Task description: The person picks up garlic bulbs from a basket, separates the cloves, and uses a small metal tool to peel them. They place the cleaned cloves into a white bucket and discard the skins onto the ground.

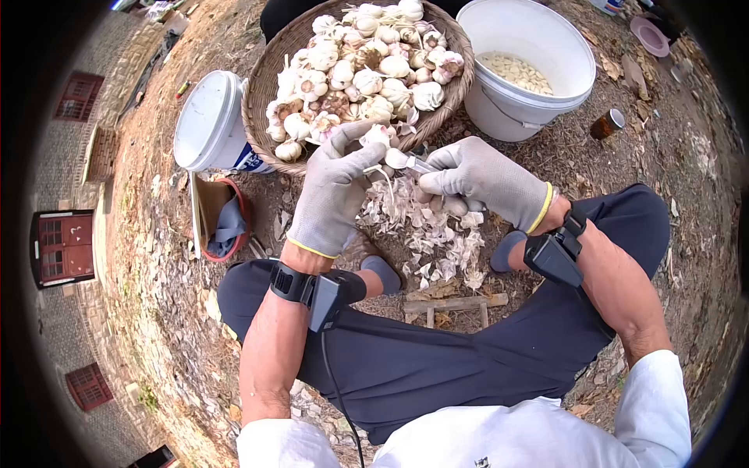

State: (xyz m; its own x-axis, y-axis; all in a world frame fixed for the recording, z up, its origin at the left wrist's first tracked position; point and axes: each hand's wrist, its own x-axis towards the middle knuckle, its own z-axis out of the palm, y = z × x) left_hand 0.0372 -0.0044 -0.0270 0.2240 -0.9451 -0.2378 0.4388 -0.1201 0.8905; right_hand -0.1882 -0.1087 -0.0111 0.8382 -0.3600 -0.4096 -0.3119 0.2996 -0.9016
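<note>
My left hand (pixel 328 191), in a grey glove with a yellow cuff, is closed around a garlic bulb (pixel 376 136) with a pale clove (pixel 396 158) at its near side. In my right hand (pixel 495 183), also gloved, is a small knife (pixel 421 165), its short blade touching or just beside that clove. The handle is hidden by the fingers. Both hands are at the near edge of a round wicker basket (pixel 253 109) heaped with garlic bulbs (pixel 367 70). Papery garlic skins (pixel 437 234) lie on the ground below them.
A white bucket (pixel 499 117) with peeled cloves (pixel 515 72) stands right of the basket. On the left are a lidded white bucket (pixel 207 121) and a reddish tub (pixel 243 210) holding dark cloth. A brown jar (pixel 607 125) sits farther right. A low wooden frame (pixel 456 303) lies between my legs.
</note>
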